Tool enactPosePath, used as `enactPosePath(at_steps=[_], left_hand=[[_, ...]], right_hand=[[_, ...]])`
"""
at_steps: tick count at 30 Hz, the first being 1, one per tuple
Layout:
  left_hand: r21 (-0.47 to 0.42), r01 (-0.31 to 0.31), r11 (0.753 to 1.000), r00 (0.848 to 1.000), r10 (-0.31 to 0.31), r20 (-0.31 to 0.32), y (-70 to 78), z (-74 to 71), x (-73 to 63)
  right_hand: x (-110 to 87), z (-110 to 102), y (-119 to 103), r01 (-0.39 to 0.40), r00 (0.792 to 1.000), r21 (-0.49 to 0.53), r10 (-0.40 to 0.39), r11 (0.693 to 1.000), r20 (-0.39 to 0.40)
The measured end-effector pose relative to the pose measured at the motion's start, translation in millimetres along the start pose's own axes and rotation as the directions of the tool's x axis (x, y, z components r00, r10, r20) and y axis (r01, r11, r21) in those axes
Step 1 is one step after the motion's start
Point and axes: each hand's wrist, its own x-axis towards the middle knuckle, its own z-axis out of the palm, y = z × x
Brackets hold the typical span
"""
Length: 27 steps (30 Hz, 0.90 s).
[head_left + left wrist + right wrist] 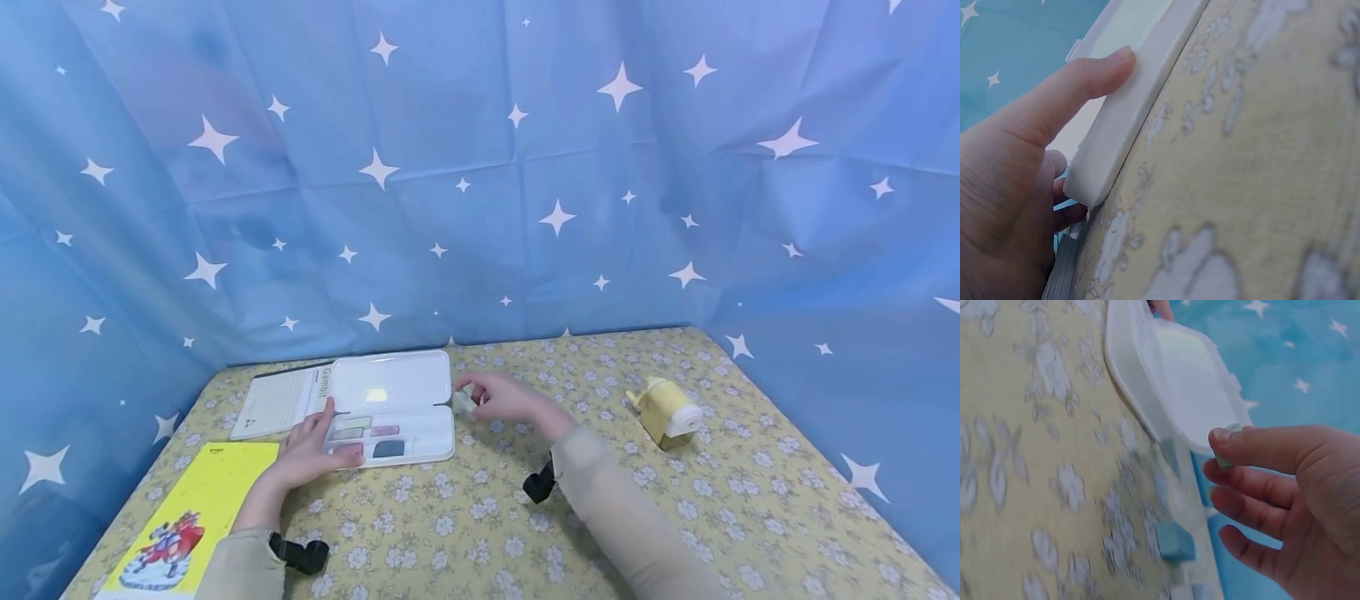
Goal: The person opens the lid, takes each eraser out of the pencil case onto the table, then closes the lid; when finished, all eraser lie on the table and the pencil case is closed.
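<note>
An opened white plastic case (pixel 431 437) lies on the table with its lid (pixel 412 375) folded back. Several small flat blocks, pale green, grey, pink and dark green (pixel 388 449), sit in its tray. At the left end my left hand (pixel 306 450) grips the case, thumb (pixel 1100 72) over the front wall and the other fingers around the side. Just off the right end, my right hand (pixel 498 396) pinches a small pale green block (pixel 1225 459) between thumb and fingers. The right wrist view also has a teal block (pixel 1175 542) beyond that hand, low against the floral cloth.
A yellow crank pencil sharpener (pixel 666 412) stands on the right of the table. Beside the case on the left are a lined notepad (pixel 273 404) and, nearer, a yellow booklet (pixel 217 483). Blue star-patterned curtain (pixel 480 167) hangs close around the table's back and sides.
</note>
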Motion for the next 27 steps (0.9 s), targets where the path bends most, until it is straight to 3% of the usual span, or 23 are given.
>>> enactPosePath(at_steps=[6,13,27], left_hand=[[0.01,-0.002,1.0,1.0,0.002,0.0,0.2,-0.8,0.4],[0.016,-0.01,1.0,1.0,0.009,0.002,-0.6,-0.1,1.5],[0.006,0.01,1.0,1.0,-0.01,0.009,-1.5,1.0,0.9]], right_hand=[[-13.2,-11,15,-0.008,0.998,-0.008,0.008,1.0,-0.056],[-30.2,-20,32,-0.081,0.992,0.025,0.083,0.996,-0.096],[-57.4,-38,52,-0.138,0.981,0.037,0.141,0.99,-0.133]])
